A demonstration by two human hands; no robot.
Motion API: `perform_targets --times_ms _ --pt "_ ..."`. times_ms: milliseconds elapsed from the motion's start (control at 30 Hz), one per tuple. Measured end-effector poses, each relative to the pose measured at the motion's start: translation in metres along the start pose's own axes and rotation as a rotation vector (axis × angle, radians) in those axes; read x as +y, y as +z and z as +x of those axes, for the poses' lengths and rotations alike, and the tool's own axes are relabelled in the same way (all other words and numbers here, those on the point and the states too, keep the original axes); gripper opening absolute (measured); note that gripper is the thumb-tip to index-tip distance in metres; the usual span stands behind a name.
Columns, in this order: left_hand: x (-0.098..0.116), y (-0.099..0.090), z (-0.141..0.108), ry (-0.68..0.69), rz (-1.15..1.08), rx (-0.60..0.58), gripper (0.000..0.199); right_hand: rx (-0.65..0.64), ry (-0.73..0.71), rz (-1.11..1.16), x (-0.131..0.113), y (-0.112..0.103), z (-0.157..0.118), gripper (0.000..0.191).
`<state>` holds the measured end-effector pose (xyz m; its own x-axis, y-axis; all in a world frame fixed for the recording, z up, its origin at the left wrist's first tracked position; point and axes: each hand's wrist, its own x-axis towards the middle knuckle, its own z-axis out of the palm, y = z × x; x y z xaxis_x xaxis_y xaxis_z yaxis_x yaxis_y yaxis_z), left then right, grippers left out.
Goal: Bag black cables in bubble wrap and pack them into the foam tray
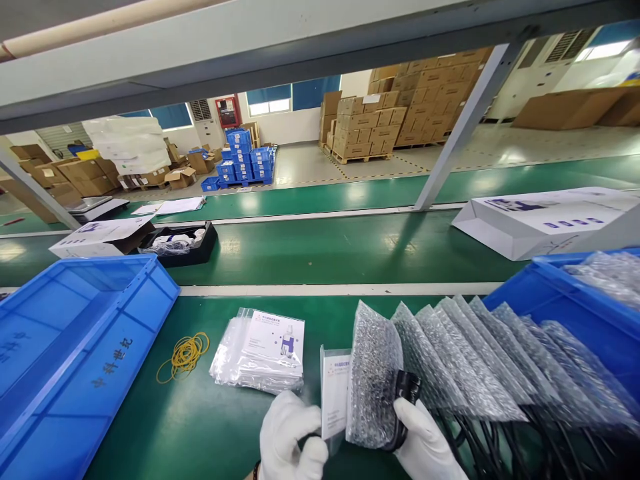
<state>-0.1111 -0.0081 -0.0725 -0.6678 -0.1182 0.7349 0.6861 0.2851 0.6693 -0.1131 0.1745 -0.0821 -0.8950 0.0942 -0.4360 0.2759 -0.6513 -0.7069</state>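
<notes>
My left hand [293, 437], in a white glove, is closed with thumb and fingers pinched near the lower left edge of a bagged leaflet [335, 393]; a bit of something dark shows between the fingers. My right hand [425, 437], also gloved, grips a black cable [406, 393] beside a bubble-wrap pouch [375, 373] that stands against the leaflet. A pile of bagged booklets [273, 347] lies behind my left hand. Several more bubble-wrap pouches [455, 360] lean in a row on the right, with black cables under their lower ends.
Yellow rubber bands [185, 357] lie beside the left blue crate [125, 347]. Another blue crate [520, 287] holds bubble wrap at the right. Across the white rail stand a white box [555, 220] and a black tray [205, 247] with white items. A slanted metal post [465, 127] rises behind.
</notes>
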Motion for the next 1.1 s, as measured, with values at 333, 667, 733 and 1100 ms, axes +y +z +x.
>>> perform_targets --times_ms 333,667,733,1100 --pt "-0.020 -0.071 0.077 -0.240 0.293 -0.146 0.027 0.060 -0.062 0.009 -0.012 0.005 -0.006 0.057" --pt "-0.197 -0.119 0.208 -0.431 1.140 -0.604 0.040 0.060 -0.161 -0.239 -0.054 0.021 -0.006 0.042" --pt "-0.224 -0.130 0.227 -0.443 1.203 -0.603 0.042 0.063 -0.210 -0.327 -0.076 0.039 -0.010 0.038" --pt "-0.297 -0.134 0.276 -0.423 1.257 -0.638 0.039 -0.300 -0.387 -0.512 -0.140 0.191 0.097 0.037"
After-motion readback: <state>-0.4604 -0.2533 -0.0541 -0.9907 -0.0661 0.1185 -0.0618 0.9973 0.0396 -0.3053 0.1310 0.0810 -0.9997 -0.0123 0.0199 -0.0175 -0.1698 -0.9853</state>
